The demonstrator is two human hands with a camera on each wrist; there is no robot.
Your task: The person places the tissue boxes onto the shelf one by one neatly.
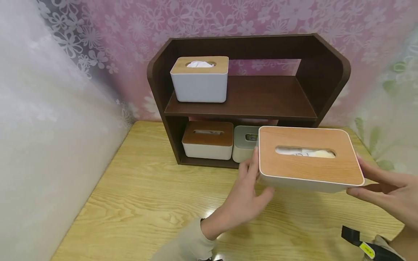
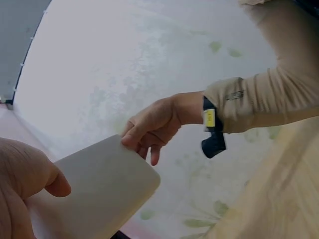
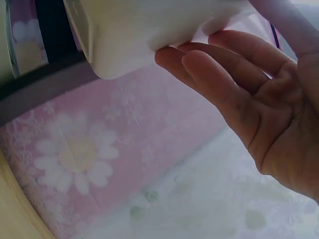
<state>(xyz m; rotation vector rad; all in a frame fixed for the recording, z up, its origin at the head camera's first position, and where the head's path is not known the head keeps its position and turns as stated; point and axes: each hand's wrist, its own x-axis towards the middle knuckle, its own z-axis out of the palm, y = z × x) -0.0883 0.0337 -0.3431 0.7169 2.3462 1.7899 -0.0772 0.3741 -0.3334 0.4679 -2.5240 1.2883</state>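
Observation:
Held up above the table in front of the shelf is a white tissue box (image 1: pixel 307 168) with a light wood lid and a long slot with tissue showing. My left hand (image 1: pixel 243 199) holds its left end, fingers along the side and thumb toward the front. At the opposite end, my right hand (image 1: pixel 392 192) grips the right side and near corner. The left wrist view shows the plain front face of the box (image 2: pixel 99 184) between both hands. In the right wrist view, fingertips touch the box's pale surface (image 3: pixel 124 37).
A dark brown two-tier shelf (image 1: pixel 271 96) stands against the flowered wall. On its upper tier sits a wood-lidded tissue box (image 1: pixel 200 85). Below are a brown-lidded box (image 1: pixel 207 145) and a grey-green box (image 1: pixel 243 146), partly hidden by the held one. The wood-grain table (image 1: pixel 130 203) lies underneath.

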